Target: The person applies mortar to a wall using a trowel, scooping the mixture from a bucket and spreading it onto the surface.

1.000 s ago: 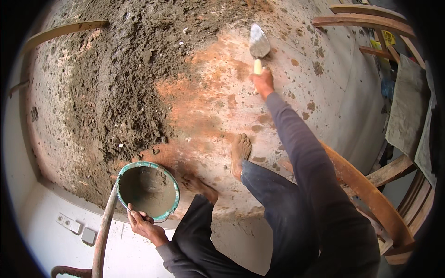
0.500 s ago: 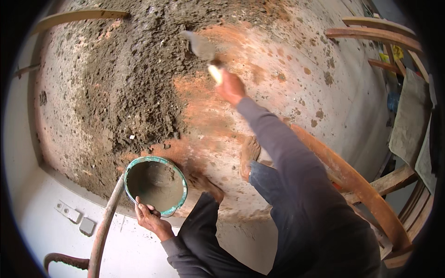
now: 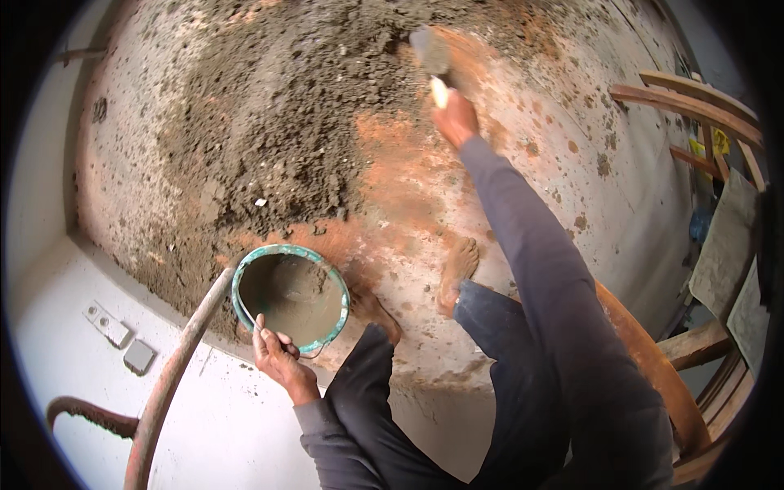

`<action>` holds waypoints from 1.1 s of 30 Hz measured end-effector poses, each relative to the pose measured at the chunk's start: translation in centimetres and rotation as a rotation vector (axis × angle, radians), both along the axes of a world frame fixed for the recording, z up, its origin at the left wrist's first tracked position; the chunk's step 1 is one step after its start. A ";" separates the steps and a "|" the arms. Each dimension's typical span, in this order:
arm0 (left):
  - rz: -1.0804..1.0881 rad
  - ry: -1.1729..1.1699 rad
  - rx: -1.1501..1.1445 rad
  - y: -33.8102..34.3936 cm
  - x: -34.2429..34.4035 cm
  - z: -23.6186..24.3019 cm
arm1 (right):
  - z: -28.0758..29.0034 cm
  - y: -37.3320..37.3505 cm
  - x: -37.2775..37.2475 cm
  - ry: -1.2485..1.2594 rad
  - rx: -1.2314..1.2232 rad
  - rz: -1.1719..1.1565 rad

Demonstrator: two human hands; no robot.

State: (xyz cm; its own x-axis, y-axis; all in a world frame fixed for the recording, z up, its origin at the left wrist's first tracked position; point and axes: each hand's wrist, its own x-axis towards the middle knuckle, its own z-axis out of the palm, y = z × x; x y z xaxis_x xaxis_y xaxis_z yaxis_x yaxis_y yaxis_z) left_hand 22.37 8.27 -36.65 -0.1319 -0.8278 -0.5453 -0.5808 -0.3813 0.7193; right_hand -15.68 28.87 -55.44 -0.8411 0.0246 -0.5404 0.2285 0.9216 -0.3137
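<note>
My right hand point(image 3: 455, 119) is closed around the pale handle of a trowel point(image 3: 436, 57). The trowel's grey blade, smeared by motion, is at the right edge of a spread of wet, lumpy mortar point(image 3: 286, 114); whether it touches the mortar I cannot tell. Nearer to me, my left hand point(image 3: 282, 359) grips the thin wire handle of a bucket point(image 3: 343, 306) with a green, mortar-splashed rim. The bucket is tilted so its inside shows, coated in grey, wet-looking mortar. My left fingers are wrapped at the rim's lower left side.
My bare feet point(image 3: 460, 265) stand on the stained surface by the bucket. A wooden pole point(image 3: 175, 384) slants beside the bucket at left. Sockets point(image 3: 107, 323) are on the white wall. Wooden boards point(image 3: 682, 106) and a grey sheet point(image 3: 725, 237) are at right.
The trowel in my right hand has shifted right and slightly away along the mortar's edge. The view has also shifted, while my left hand still holds the bucket.
</note>
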 end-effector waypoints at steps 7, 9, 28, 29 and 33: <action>0.161 0.052 -0.042 0.3 3.2 0.1 | 3.7 10.2 8.1 0.014 0.166 0.416; 0.216 0.045 -0.060 0.3 4.6 0.6 | 5.4 9.8 11.3 -0.119 0.085 0.473; 0.396 0.010 -0.060 0.5 9.5 1.4 | -1.8 -4.8 14.7 -0.322 -0.141 0.531; 0.399 0.004 -0.062 0.4 9.6 1.5 | -1.2 -4.9 13.8 -0.402 -0.193 0.452; 0.440 0.006 -0.067 0.2 11.4 0.7 | 3.3 -5.0 13.2 -0.676 -0.482 0.032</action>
